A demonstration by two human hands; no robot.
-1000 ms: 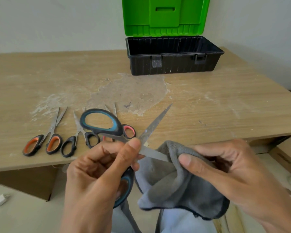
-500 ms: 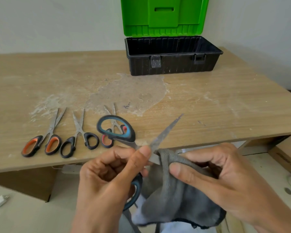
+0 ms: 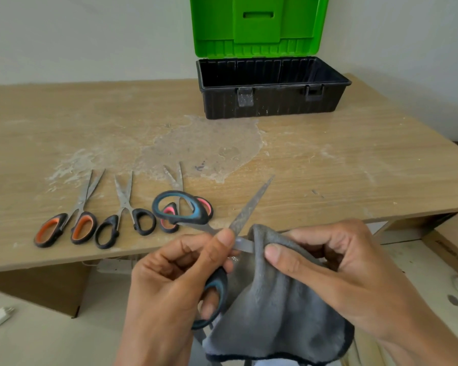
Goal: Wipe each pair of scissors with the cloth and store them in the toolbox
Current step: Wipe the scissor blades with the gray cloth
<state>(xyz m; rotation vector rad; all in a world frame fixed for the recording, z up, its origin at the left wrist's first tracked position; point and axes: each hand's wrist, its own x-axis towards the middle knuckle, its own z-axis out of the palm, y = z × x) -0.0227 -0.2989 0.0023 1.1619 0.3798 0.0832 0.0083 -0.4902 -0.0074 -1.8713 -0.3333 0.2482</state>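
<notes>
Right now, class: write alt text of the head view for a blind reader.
A left hand holds open blue-handled scissors while the right hand pinches a grey cloth round one blade. Three more pairs lie on the wooden table; an open green-lidded toolbox stands behind.

The left hand [image 3: 175,283] is raised at lower centre, its back toward the camera; its fingers curl round the lower loop of the large open steel scissors with black-and-teal plastic handles [image 3: 181,207]; its thumb lies up against the pivot; the right hand [image 3: 336,270] reaches in from the lower right, forearm running off the corner; its thumb and curled fingers pinch the grey fleecy cloth [image 3: 275,307] over one blade.
</notes>
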